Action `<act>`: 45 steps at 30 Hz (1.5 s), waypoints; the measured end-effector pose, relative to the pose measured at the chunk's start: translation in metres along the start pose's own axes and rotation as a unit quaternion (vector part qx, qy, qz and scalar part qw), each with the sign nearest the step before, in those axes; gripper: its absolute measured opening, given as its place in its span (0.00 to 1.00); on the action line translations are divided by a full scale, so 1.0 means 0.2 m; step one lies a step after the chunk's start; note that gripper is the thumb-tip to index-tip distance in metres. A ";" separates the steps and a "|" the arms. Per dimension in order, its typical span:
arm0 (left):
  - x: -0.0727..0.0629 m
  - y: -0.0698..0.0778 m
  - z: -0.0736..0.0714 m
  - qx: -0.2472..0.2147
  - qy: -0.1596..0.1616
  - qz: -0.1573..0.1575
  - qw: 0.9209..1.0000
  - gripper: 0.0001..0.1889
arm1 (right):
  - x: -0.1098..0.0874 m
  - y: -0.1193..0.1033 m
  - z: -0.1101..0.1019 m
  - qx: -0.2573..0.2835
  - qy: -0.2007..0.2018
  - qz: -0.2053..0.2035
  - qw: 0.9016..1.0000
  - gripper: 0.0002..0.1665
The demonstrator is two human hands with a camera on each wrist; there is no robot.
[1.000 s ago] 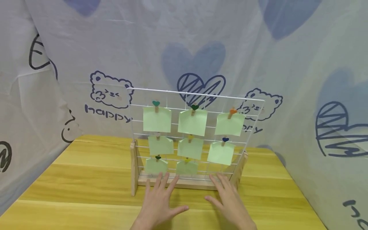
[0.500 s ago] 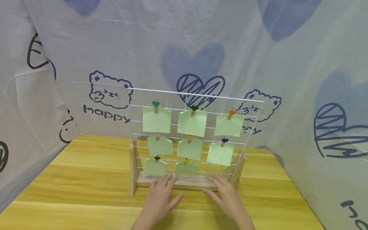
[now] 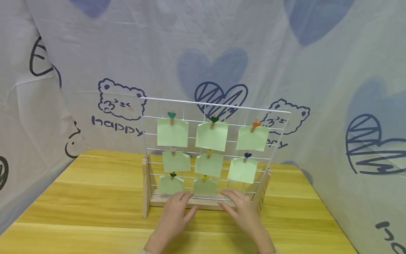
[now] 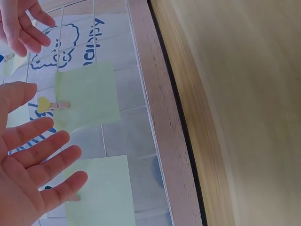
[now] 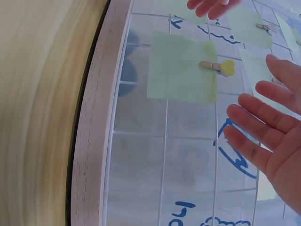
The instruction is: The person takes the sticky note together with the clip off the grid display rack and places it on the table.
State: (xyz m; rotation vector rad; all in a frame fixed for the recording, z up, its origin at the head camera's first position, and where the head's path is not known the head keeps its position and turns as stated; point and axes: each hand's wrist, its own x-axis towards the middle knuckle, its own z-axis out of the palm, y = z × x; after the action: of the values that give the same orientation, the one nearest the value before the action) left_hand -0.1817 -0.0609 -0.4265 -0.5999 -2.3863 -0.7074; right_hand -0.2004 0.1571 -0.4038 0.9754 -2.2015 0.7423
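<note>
A white wire grid (image 3: 215, 103) stands in a wooden base (image 3: 203, 203) on the table. Small wooden clothespins with coloured hearts, such as an orange one (image 3: 256, 125), hold pale green paper notes (image 3: 172, 132) to it in rows. My left hand (image 3: 174, 215) is in front of the base's left half, fingers relaxed and holding nothing. Opposite it, my right hand (image 3: 242, 211) hovers before the right half, its fingers loosely bent with nothing in them. In the right wrist view a note with a yellow-heart clothespin (image 5: 220, 67) hangs near the right fingertips.
The wooden table (image 3: 79, 197) extends on both sides of the stand. Behind it hangs a whitish cloth (image 3: 158, 53) printed with blue hearts, bear faces and lettering. The stand's left upright (image 3: 146, 187) rises beside the left hand.
Both hands have drawn slightly closer together, and their spread fingers have come together and bent a little. The grid and notes have stayed in place.
</note>
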 end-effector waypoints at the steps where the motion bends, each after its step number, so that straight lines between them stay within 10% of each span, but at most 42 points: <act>1: 0.01 0.00 0.00 -0.003 0.005 0.001 1.000 0.18 | 0.01 0.00 0.00 0.000 0.002 -0.008 1.000 0.17; 45: 0.13 -0.03 0.08 -0.071 0.038 -0.043 0.996 0.17 | 0.32 -0.02 0.09 0.058 -0.015 -0.097 0.994 0.12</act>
State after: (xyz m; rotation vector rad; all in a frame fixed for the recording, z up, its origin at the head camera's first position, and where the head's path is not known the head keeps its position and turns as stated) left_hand -0.2101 -0.0497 -0.4238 -0.5204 -2.3161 -0.9267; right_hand -0.2372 0.1145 -0.3688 1.2454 -2.0707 0.7768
